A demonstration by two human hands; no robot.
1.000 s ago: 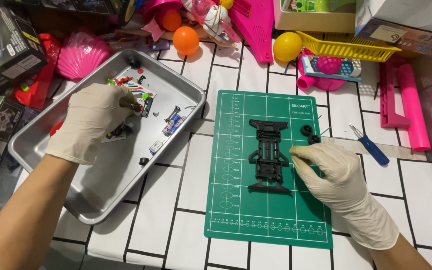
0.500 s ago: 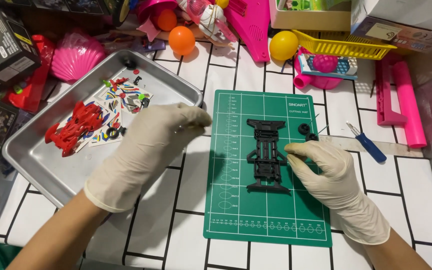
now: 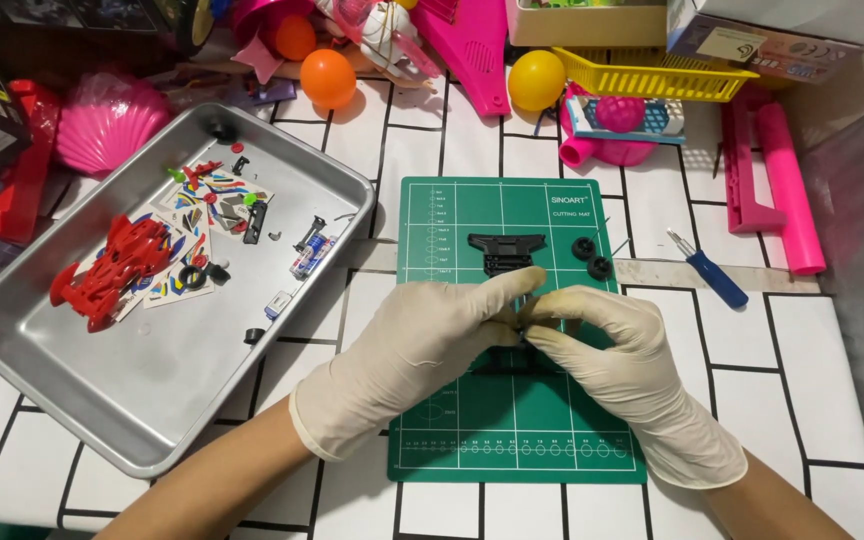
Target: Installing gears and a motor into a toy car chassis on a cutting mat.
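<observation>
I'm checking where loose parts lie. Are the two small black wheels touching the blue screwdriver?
Apart. The head view shows the two small black wheels on the green cutting mat, with white tile between them and the blue screwdriver.

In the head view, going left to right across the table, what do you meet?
Red toy car body → metal tray → left hand → right hand → blue-handled screwdriver → pink plastic piece.

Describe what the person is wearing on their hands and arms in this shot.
Both the left hand and the right hand wear thin cream-white disposable gloves, slightly wrinkled, each ending in a rolled cuff just past the wrist. The gloves carry no markings. Above the cuffs the forearms are bare: no sleeves, watch or jewellery in view.
</observation>
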